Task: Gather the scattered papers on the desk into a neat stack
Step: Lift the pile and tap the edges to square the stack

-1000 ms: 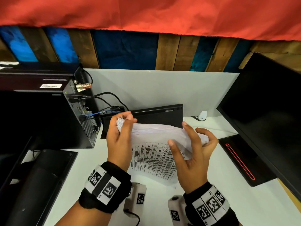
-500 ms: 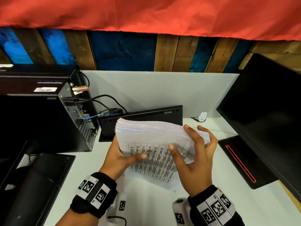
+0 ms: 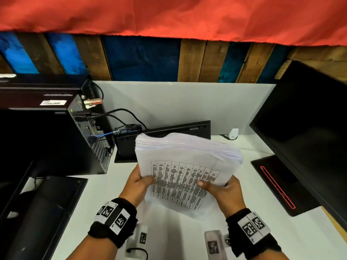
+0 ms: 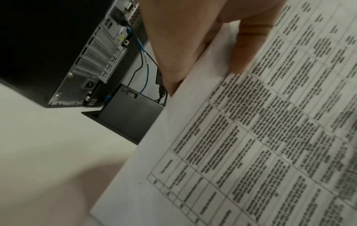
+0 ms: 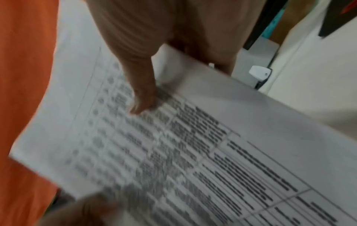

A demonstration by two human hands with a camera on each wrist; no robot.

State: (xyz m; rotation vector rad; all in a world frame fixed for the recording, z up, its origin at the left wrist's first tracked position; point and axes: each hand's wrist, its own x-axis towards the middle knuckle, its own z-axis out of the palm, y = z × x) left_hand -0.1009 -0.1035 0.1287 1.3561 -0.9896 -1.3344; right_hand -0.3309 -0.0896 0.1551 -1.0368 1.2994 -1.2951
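— Two hands on one thick stack of papers (image 3: 185, 166), held up off the white tabletop (image 3: 105, 186), tilted toward the camera. Top sheet has a printed table.
— Left grip?
— Left hand (image 3: 138, 184) grips the stack's left edge, thumb on the front sheet, fingers behind. Left wrist view agrees: thumb (image 4: 249, 45) pressed on the printed page, palm along the paper edge.
— Right?
— Right hand (image 3: 223, 192) holds the lower right part, thumb (image 3: 203, 183) on top of the print, fingers wrapped behind. Right wrist view is blurry, but the thumb (image 5: 141, 97) shows on the sheet.
— Is the stack neat?
— Partly. Upper edges fan out a bit at the right side, and the left corner looks squarer. Bottom edge looks close to the tabletop; touching or not, cannot tell.
— Surroundings?
— Black computer tower (image 3: 47, 136) to the left, back panel with cables (image 3: 120, 113) facing the stack. Black box (image 3: 125, 147) behind the papers, a flat black panel (image 3: 180, 128) behind that. Dark monitor (image 3: 308, 117) on the right, its base with a red line (image 3: 277, 186) beside the stack. Small white device (image 3: 232, 133) near the grey partition (image 3: 187, 102). Black wristbands with coded tags on both wrists.
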